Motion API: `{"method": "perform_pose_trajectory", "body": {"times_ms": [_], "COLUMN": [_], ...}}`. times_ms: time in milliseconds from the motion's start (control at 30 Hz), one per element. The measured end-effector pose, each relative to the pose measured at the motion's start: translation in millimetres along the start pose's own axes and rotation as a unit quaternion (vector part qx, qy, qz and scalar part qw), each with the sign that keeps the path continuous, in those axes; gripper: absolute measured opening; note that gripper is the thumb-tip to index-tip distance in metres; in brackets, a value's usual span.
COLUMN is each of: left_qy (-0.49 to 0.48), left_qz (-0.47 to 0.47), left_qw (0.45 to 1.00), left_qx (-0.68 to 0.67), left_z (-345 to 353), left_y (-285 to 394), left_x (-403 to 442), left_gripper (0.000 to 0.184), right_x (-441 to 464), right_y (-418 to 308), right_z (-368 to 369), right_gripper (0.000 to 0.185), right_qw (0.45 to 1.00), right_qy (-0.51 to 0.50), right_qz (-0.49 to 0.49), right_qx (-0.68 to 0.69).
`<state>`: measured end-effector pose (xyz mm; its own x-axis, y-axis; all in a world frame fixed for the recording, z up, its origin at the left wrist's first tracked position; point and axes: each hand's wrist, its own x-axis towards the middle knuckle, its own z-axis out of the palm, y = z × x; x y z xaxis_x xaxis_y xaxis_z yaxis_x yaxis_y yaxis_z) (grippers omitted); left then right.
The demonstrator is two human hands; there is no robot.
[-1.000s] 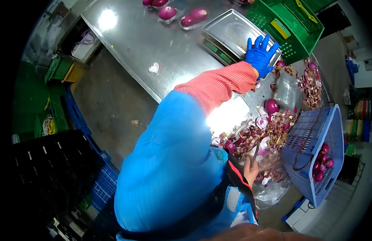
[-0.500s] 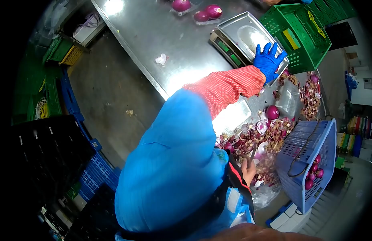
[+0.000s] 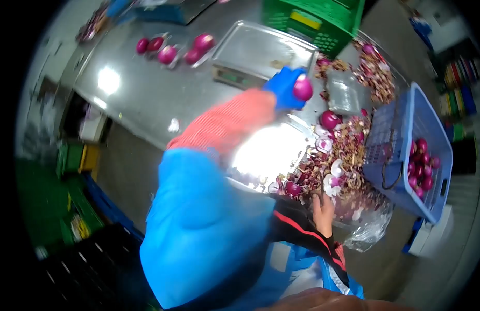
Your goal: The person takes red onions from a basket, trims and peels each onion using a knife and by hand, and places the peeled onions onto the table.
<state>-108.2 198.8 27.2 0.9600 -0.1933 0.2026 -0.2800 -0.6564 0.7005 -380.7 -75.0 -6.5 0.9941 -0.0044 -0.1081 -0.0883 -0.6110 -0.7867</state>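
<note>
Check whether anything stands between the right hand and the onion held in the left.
Nothing visible blocks the way from the right hand to the onion in the left hand; peels lie between them, but apparently low, on the table.

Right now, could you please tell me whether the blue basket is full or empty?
Neither: the blue basket is partly filled. Several red onions lie inside, and part of its inner wall shows bare.

Light (image 3: 109, 80) glares off the metal table (image 3: 146, 103) beside brownish floor (image 3: 128, 160).
</note>
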Motion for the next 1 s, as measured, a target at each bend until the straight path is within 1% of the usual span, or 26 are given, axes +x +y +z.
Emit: {"method": "perform_pose_trajectory", "body": {"times_ms": [100, 133, 167, 200, 267, 300, 333, 400, 433, 467, 500, 533, 567, 600, 633, 667, 700, 733, 767, 800, 833, 867, 900, 933, 967, 1000], "left_qy": [-0.04, -0.142, -0.166, -0.181, -0.221, -0.242, -0.258, -0.314, -0.319, -0.314, -0.273, -0.232, -0.188, -0.162, -0.136, -0.111, -0.101, -0.109, -0.115, -0.157, -0.183, -0.229, -0.218, -0.236, -0.266, -0.298], "left_qz": [0.111, 0.007, 0.033, 0.077, 0.058, 0.044, 0.027, 0.016, 0.028, 0.069, 0.137, 0.201, 0.245, 0.294, 0.32, 0.386, 0.429, 0.504, 0.536, 0.538, 0.564, 0.56, 0.578, 0.598, 0.592, 0.565], "left_qw": [0.993, 0.99, 0.985, 0.975, 0.958, 0.948, 0.936, 0.916, 0.912, 0.92, 0.936, 0.944, 0.944, 0.94, 0.936, 0.914, 0.896, 0.856, 0.836, 0.828, 0.805, 0.794, 0.783, 0.763, 0.753, 0.75], "left_qx": [0.002, 0.011, 0.036, 0.099, 0.172, 0.204, 0.237, 0.25, 0.257, 0.225, 0.175, 0.122, 0.113, 0.067, 0.057, 0.062, 0.043, 0.027, 0.017, 0.021, 0.025, 0.058, 0.069, 0.074, 0.107, 0.171], "left_z": [36.8, 13.5, 28.0, 46.3, 60.0, 64.3, 66.9, 62.9, 57.7, 54.5, 57.3, 59.9, 65.2, 67.2, 70.7, 77.9, 86.3, 113.5, 134.7, 156.9, 187.4, 216.6, 258.0, 291.5, 326.9, 368.4], "left_y": [1.5, 44.2, 36.5, 15.3, 19.5, 24.9, 30.7, 43.0, 56.1, 62.4, 56.8, 69.9, 88.0, 119.0, 149.0, 179.3, 211.5, 276.5, 308.7, 339.4, 364.7, 389.6, 401.0, 419.5, 431.8, 437.6], "left_x": [-58.9, -77.1, -92.5, -107.5, -127.6, -132.2, -130.4, -114.0, -104.1, -90.5, -74.3, -58.3, -42.7, -20.2, 0.9, 25.6, 46.5, 81.7, 95.9, 107.3, 120.8, 130.1, 139.9, 146.1, 152.4, 159.7], "left_gripper": [0.069, 0.072, 0.077, 0.081, 0.083, 0.084, 0.085, 0.087, 0.087, 0.082, 0.077, 0.072, 0.062, 0.057, 0.056, 0.054, 0.052, 0.051, 0.05, 0.051, 0.051, 0.051, 0.05, 0.051, 0.056, 0.066], "right_x": [3.6, 7.2, 11.9, 13.0, 6.8, 5.1, 4.3, 3.6, 2.4, 2.2, 1.8, 0.4, -0.8, -2.8, -4.5, -6.7, -8.8, -8.1, -10.7, -12.0, -14.2, -14.9, -16.5, -18.6, -21.9, -23.0], "right_y": [13.9, 0.3, -18.2, -28.5, 6.8, 13.6, 20.4, 26.5, 28.9, 31.5, 35.1, 38.7, 42.9, 46.4, 48.2, 50.7, 53.8, 66.7, 74.7, 78.7, 79.3, 83.2, 92.5, 99.4, 103.7, 108.0], "right_z": [3.3, -1.5, -11.1, -18.9, -3.6, -3.3, -3.1, -10.5, -15.1, -20.2, -24.9, -29.4, -34.3, -39.6, -46.6, -55.2, -64.4, -79.8, -85.3, -94.6, -106.9, -116.5, -120.1, -127.5, -137.3, -148.4], "right_gripper": [0.021, 0.02, 0.019, 0.019, 0.02, 0.021, 0.022, 0.021, 0.021, 0.02, 0.02, 0.02, 0.019, 0.019, 0.018, 0.017, 0.017, 0.017, 0.017, 0.018, 0.018, 0.018, 0.018, 0.018, 0.018, 0.017], "right_qw": [0.999, 0.999, 1.0, 0.999, 0.995, 0.996, 0.996, 0.997, 0.998, 0.999, 1.0, 0.999, 0.998, 0.996, 0.992, 0.989, 0.986, 0.981, 0.978, 0.973, 0.967, 0.959, 0.96, 0.964, 0.963, 0.957], "right_qy": [0.01, 0.015, -0.013, -0.042, 0.059, 0.059, 0.062, 0.058, 0.046, 0.033, 0.019, 0.034, 0.049, 0.061, 0.078, 0.099, 0.119, 0.144, 0.168, 0.197, 0.225, 0.253, 0.199, 0.225, 0.25, 0.276], "right_qz": [0.014, -0.027, 0.003, 0.033, -0.083, -0.064, -0.06, -0.048, -0.03, -0.013, 0.004, 0.002, 0.0, -0.003, -0.003, -0.006, -0.01, -0.015, -0.008, -0.029, -0.05, -0.071, 0.066, 0.019, -0.026, -0.072], "right_qx": [-0.03, -0.011, -0.009, -0.004, 0.0, 0.018, 0.006, 0.017, 0.013, 0.009, 0.006, 0.027, 0.047, 0.067, 0.1, 0.108, 0.117, 0.127, 0.124, 0.118, 0.111, 0.103, 0.184, 0.141, 0.097, 0.049]}}
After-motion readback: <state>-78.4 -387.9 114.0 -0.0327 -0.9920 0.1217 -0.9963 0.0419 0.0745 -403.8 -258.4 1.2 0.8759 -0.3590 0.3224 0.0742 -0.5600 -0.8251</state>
